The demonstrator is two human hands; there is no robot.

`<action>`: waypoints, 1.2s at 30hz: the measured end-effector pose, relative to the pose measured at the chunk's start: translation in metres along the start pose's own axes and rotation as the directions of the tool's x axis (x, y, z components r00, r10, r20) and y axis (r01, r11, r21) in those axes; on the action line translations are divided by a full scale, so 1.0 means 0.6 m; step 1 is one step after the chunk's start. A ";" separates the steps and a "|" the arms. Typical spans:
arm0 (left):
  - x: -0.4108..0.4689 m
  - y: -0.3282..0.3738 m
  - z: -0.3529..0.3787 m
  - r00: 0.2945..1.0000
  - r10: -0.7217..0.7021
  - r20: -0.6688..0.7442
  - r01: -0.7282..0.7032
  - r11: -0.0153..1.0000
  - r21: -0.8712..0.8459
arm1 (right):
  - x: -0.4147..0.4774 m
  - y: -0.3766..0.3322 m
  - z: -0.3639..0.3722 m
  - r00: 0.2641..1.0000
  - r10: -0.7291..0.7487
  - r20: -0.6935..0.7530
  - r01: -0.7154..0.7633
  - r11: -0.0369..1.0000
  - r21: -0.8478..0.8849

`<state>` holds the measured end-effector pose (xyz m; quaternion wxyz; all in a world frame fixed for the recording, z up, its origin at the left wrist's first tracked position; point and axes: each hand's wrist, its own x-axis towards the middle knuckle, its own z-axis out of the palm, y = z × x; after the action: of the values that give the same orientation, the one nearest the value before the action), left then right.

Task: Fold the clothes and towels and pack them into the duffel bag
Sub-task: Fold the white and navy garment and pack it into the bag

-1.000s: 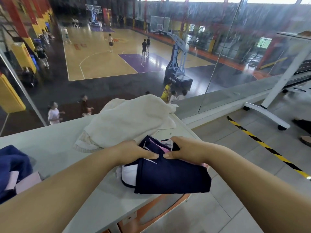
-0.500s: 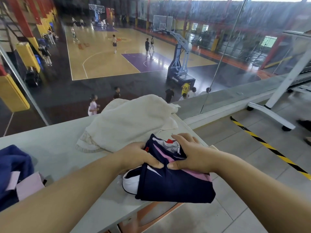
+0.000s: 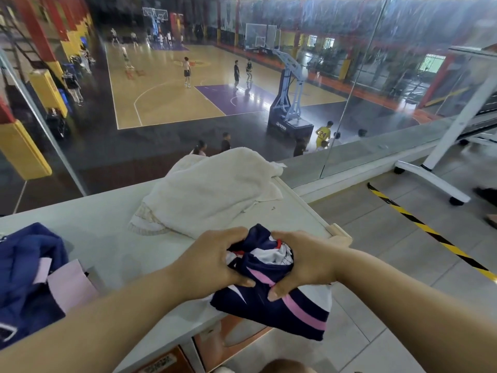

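Both hands clutch the navy garment [image 3: 282,309] at the near right corner of the table [image 3: 94,238]. The left hand [image 3: 212,262] curls its fingers over the bunched top of the cloth from the left, with its thumb pressed onto the fabric lower down. The right hand [image 3: 306,262] mirrors it from the right, fingers hooked over the top and thumb set on the navy front. The hands sit close together with the gathered cloth squeezed between them. The thumb tips are near each other but apart.

Between the hands the garment is crumpled and shows white, a red edge and a pink stripe. Below the hands it spreads flatter and hangs past the table's near edge, navy with pink and white bands along its right side.

Just behind the hands a white towel [image 3: 212,192] lies in a loose heap on the table, reaching toward the far right edge. Its near hem is just beside the left hand's knuckles. At the table's far left lies a blue pile [image 3: 24,265] with pale pink panels, well apart from the hands.

Beyond the table a glass wall [image 3: 349,146] looks down on a basketball court [image 3: 166,84] with players on it. To the right, striped tape [image 3: 430,232] crosses the tiled floor near a white stand's wheeled foot [image 3: 430,181].
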<state>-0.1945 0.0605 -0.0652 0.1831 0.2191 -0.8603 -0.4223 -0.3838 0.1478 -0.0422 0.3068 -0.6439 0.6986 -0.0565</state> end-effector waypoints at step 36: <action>-0.375 0.037 -0.216 0.911 -0.224 -0.346 0.369 0.817 0.443 | 0.073 -0.299 0.093 0.834 -0.165 -0.527 0.117 0.985 -0.124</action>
<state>0.0536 0.1086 -0.0017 0.1703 0.4483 -0.8601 -0.1738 -0.2000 0.0951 -0.0178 0.0665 -0.6650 0.7088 -0.2259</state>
